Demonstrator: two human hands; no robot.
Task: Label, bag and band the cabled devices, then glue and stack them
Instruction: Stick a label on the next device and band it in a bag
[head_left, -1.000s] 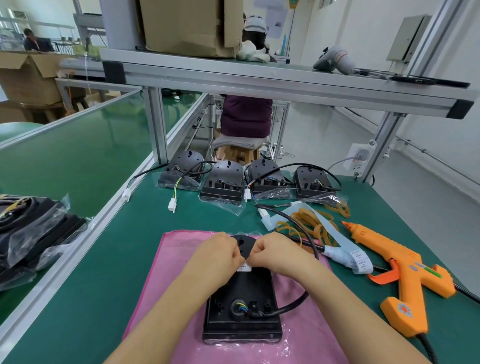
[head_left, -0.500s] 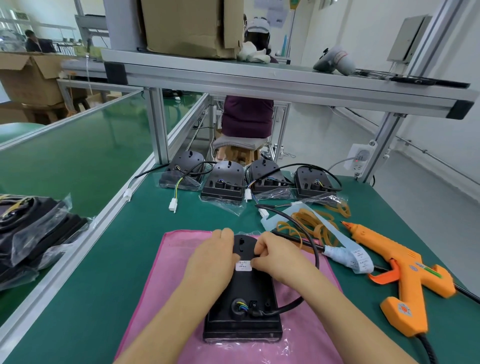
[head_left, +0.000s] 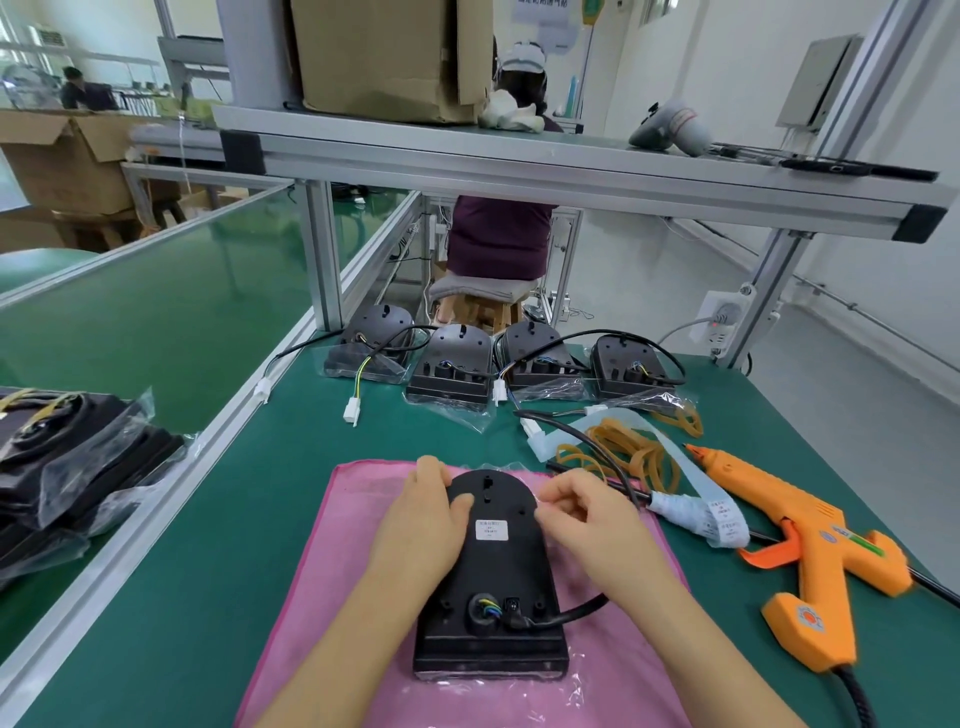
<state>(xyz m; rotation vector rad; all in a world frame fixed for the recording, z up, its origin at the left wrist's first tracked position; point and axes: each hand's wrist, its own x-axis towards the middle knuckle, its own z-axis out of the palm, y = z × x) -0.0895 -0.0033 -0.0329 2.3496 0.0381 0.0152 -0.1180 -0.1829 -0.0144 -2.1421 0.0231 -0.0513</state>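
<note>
A black cabled device lies back-up on a clear bag spread over a pink cloth. A small white label is stuck on its upper back. My left hand holds the device's upper left edge, thumb on top. My right hand hovers at the upper right edge with curled, blurred fingers; whether it pinches the bag is unclear. The device's black cable loops behind that hand.
Several more devices on bags line the back edge. Rubber bands, a label strip and an orange glue gun lie to the right. Bagged devices are stacked beyond the left rail.
Both hands pressed the label together at the device's middle; they have since spread apart to its two sides, uncovering the label. The device has not moved.
</note>
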